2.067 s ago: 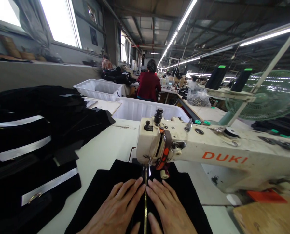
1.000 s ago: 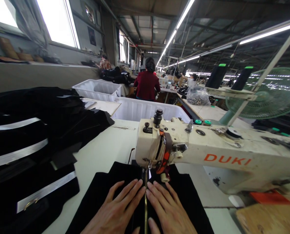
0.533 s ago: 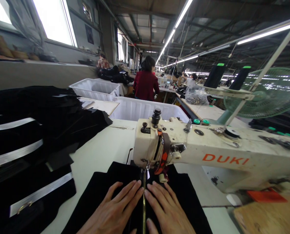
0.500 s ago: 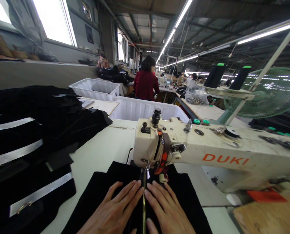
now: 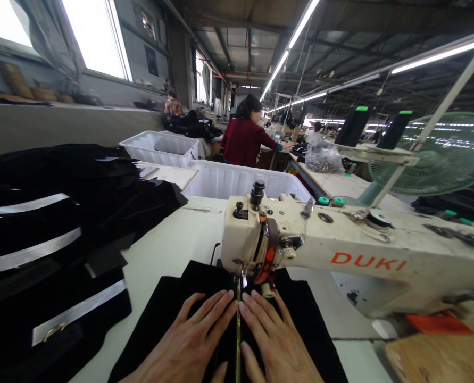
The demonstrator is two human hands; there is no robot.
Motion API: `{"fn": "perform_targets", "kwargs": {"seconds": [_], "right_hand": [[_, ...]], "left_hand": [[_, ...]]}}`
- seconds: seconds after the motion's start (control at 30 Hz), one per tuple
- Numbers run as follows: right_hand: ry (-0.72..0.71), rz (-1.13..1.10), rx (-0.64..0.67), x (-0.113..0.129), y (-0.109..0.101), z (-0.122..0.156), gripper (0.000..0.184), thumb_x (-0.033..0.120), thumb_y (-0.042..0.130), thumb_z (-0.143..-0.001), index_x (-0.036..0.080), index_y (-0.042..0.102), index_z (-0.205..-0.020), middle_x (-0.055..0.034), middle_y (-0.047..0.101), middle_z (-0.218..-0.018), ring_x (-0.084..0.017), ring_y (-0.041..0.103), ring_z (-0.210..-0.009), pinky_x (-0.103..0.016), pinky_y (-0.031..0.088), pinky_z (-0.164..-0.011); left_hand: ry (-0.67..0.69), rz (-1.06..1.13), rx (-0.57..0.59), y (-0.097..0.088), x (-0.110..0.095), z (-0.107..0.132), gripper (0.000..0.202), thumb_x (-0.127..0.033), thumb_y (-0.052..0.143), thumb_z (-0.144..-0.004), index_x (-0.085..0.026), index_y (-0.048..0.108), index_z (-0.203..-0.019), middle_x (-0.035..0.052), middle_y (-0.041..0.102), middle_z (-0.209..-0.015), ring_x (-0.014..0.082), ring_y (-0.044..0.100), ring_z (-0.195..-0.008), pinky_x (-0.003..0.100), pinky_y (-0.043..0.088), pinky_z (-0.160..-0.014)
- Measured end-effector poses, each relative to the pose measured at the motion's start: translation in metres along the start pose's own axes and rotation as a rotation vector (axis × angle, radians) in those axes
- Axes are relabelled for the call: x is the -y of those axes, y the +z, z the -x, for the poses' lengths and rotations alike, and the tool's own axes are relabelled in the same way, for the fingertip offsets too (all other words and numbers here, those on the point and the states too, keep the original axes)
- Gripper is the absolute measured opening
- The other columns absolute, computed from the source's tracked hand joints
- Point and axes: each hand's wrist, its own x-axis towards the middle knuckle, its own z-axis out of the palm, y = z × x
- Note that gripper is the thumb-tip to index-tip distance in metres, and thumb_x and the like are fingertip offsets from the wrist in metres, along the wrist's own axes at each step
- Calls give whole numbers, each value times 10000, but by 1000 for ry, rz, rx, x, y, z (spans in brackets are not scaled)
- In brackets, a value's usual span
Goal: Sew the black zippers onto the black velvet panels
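Note:
A piece of black fabric lies flat on the sewing table, its far part under the head of a sewing machine. Down its middle runs a gold-toothed zipper, leading to the presser foot and needle area. My left hand rests flat on the cloth, left of the zipper, fingers stretched forward. On the other side my right hand also lies flat, its fingertips beside the zipper and just short of the presser foot. Neither hand grips anything. The needle itself cannot be made out.
Black garment pieces with white strips pile up at the left. Behind the machine stand white plastic bins. A person in a dark red top works beyond them. Thread cones and a green fan are at the right.
Both hands and the fabric have moved slightly forward toward the machine head. The person in the dark red top has stretched an arm to the right. The view has shifted a little.

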Motion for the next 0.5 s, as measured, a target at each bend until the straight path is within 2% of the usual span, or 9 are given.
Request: {"fn": "perform_targets", "kwargs": {"seconds": [0.17, 0.37, 0.5], "right_hand": [[35, -36, 38, -4, -4, -6, 590, 149, 539, -843, 192, 471, -1427, -25, 504, -1455, -246, 524, -1303, -515, 378, -1135], [49, -72, 76, -7, -5, -9, 598, 157, 539, -858, 211, 440, -1445, -19, 498, -1463, -253, 500, -1325, -565, 368, -1127], [61, -74, 55, -7, -5, -9, 573, 162, 538, -867, 210, 456, -1432, -24, 517, -1449, -247, 513, -1314, -554, 357, -1137]], "left_hand": [[-25, 32, -44, 3, 3, -7, 679, -233, 591, -836, -195, 395, -1485, 111, 479, -1485, 305, 489, -1328, 523, 421, -1080], [-30, 11, -6, 3, 3, -10, 637, -241, 567, -865, -149, 409, -1476, 154, 460, -1489, 320, 465, -1346, 565, 415, -1072], [-29, 24, 8, 6, 8, -10, 645, -242, 545, -884, -178, 371, -1502, 152, 434, -1507, 314, 436, -1369, 585, 402, -1072]]}}
